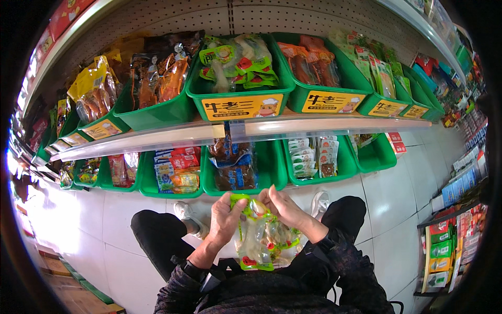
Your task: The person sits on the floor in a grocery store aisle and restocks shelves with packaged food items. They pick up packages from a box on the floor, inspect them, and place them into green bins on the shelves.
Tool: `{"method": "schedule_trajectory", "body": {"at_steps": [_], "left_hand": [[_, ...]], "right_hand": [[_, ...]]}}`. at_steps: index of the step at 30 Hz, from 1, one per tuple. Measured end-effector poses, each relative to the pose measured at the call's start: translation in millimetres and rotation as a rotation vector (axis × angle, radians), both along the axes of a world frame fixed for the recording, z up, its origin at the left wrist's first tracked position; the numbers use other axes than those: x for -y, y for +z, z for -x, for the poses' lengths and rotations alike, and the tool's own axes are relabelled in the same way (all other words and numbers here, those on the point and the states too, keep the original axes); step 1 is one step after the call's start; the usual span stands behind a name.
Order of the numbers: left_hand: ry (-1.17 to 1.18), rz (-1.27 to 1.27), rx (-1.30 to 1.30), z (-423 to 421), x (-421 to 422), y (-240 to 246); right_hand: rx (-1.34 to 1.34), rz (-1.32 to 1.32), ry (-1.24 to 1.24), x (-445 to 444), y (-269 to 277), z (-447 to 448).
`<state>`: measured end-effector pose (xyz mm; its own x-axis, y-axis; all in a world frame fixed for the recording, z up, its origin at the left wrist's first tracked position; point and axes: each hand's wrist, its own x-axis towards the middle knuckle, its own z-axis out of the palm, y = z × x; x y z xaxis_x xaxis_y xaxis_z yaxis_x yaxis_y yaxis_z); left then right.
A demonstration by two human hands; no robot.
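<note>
My left hand [225,219] pinches the green top edge of a clear vacuum packet of pale meat, perhaps poultry [253,239], which hangs down over my lap. Close by on the right is my right hand [288,210], its thumb raised and its fingers curled at the packet's upper side; whether they grip it is hidden. More packets of the same green-trimmed kind [278,235] lie in a heap behind the held one, between my knees. Straight ahead on the upper shelf, a green plastic bin [192,88] holds similar packets [253,55].
Green bins of brown meat packets [313,62] and dark packs [157,82] flank that bin. Below the shelf's pale front edge [333,127], a lower bin [270,165] holds dark blue-printed packs [235,176]. Cartons [62,286] stand lower left; a display rack [439,251] stands right.
</note>
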<state>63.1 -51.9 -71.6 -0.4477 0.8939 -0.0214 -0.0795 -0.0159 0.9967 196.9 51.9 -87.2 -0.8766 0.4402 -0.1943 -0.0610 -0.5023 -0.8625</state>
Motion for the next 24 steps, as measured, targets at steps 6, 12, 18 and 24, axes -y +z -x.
{"method": "schedule_trajectory", "body": {"at_steps": [6, 12, 18, 24], "left_hand": [[0.273, -0.158, 0.168, 11, -2, -8], [0.235, -0.151, 0.292, 21, -2, -7], [-0.208, 0.072, -0.589, 59, 9, 36], [-0.385, 0.355, -0.15, 66, 1, 51]], "right_hand": [[0.183, -0.644, 0.273, 20, 7, -5], [0.155, -0.575, 0.382, 15, 19, -11], [0.075, -0.533, 0.492, 3, 30, -18], [0.171, -0.696, 0.549, 10, 26, -15]]}}
